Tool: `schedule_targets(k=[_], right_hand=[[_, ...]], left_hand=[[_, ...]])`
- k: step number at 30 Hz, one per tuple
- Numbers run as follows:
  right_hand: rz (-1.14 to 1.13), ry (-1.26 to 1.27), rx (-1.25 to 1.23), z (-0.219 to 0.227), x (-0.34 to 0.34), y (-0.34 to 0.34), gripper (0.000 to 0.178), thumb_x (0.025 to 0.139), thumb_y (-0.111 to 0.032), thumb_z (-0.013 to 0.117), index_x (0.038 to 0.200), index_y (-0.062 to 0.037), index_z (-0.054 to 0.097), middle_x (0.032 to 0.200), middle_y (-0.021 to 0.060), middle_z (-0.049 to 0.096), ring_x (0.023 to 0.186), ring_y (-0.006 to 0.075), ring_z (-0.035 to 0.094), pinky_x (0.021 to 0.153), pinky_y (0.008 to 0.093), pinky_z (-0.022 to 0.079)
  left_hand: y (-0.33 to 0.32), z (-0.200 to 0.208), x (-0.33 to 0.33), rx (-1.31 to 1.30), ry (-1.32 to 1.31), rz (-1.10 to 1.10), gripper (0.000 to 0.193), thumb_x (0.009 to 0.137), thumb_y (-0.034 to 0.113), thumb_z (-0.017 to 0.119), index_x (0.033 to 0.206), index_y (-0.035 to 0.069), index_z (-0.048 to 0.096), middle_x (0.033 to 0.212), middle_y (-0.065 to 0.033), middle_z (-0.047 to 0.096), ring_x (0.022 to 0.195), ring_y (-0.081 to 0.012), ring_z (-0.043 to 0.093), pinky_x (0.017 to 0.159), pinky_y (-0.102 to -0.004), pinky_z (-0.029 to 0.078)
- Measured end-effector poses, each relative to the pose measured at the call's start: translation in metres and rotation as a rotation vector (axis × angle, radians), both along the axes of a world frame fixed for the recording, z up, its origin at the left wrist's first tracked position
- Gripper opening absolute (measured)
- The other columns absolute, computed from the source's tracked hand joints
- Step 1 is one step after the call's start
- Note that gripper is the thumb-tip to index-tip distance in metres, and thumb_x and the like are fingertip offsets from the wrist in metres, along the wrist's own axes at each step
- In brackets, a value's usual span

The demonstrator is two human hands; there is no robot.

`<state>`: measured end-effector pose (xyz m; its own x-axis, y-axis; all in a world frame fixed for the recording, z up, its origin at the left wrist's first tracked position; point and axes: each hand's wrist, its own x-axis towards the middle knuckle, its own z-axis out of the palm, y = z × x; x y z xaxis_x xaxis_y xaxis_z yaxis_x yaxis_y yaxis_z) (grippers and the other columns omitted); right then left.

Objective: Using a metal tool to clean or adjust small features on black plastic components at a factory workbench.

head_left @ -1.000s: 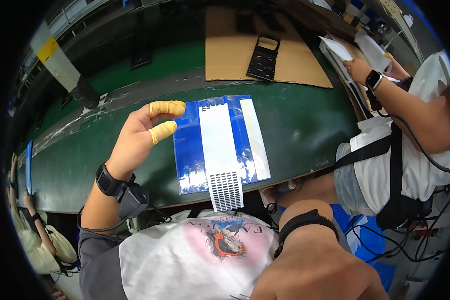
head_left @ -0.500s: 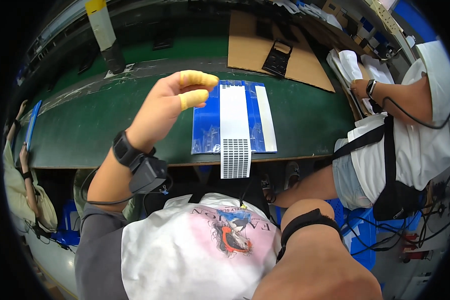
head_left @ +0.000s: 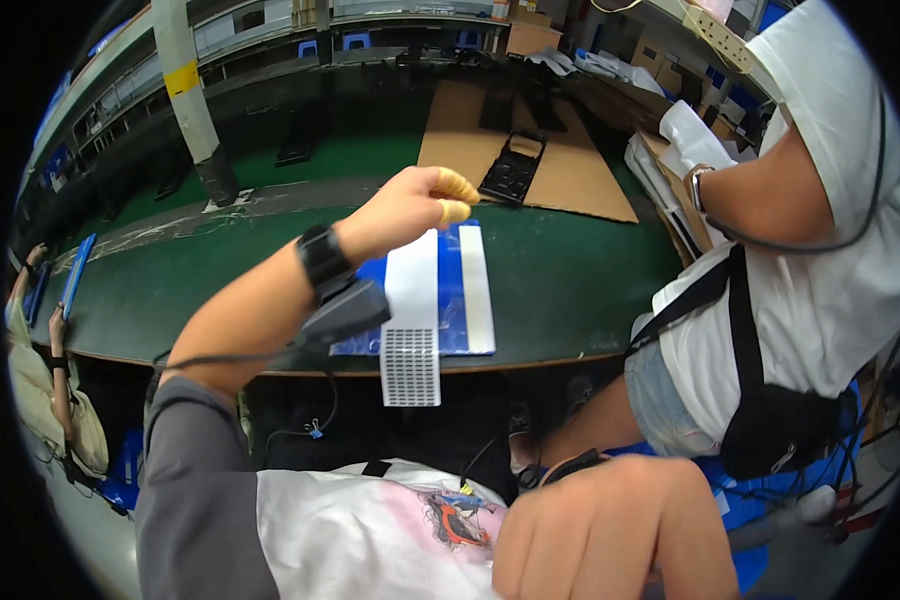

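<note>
My left hand [head_left: 420, 207] stretches over the green table, with yellow covers on its thumb and index finger. Those two fingertips are slightly apart, and nothing shows between them. They are close to the near corner of a black plastic frame [head_left: 513, 170]; whether they touch it I cannot tell. Below this hand lies a blue panel [head_left: 453, 300] in clear film, partly hidden by my arm. A white label sheet [head_left: 410, 368] with rows of small dark marks lies on it and hangs past the table edge. My right hand [head_left: 615, 525] is close at the bottom, back up, its fingertips cut off or hidden.
The frame rests on a cardboard sheet [head_left: 580, 185]. At right stands a person in a white shirt [head_left: 830, 320], arm over the table; at far left another person holds a blue panel [head_left: 78, 270]. A grey post [head_left: 192, 120] rises at the table's back left.
My left hand has moved right and outward, from the blue panel's far edge to the black frame. My right hand has come up into view at the bottom. The whole view has shifted.
</note>
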<state>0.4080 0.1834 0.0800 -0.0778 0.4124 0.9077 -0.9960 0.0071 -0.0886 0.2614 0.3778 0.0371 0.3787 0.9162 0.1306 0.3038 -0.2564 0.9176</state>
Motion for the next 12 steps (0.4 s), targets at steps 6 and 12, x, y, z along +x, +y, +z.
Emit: schedule_targets(k=[6, 12], right_hand=[[0.066, -0.423, 0.103, -0.029, 0.054, 0.072, 0.030, 0.081, -0.018, 0.054, 0.098, 0.0067, 0.050, 0.050, 0.0093, 0.043, 0.036, 0.0160, 0.033, 0.038, 0.0295, 0.029], [-0.183, -0.408, -0.028, -0.016, 0.065, 0.089, 0.040, 0.076, -0.025, 0.061, 0.095, 0.0091, 0.056, 0.045, 0.0080, 0.046, 0.031, 0.0154, 0.035, 0.031, 0.0294, 0.025]], left_hand=[[0.158, -0.045, 0.046, 0.106, 0.241, 0.118, 0.016, 0.072, 0.014, 0.060, 0.079, 0.000, 0.061, 0.070, -0.0115, 0.059, 0.063, -0.0160, 0.056, 0.056, -0.0276, 0.043], [0.251, -0.067, 0.066, 0.142, 0.375, 0.133, 0.019, 0.068, 0.022, 0.063, 0.070, 0.003, 0.064, 0.063, -0.0139, 0.060, 0.057, -0.0218, 0.058, 0.056, -0.0339, 0.045]])
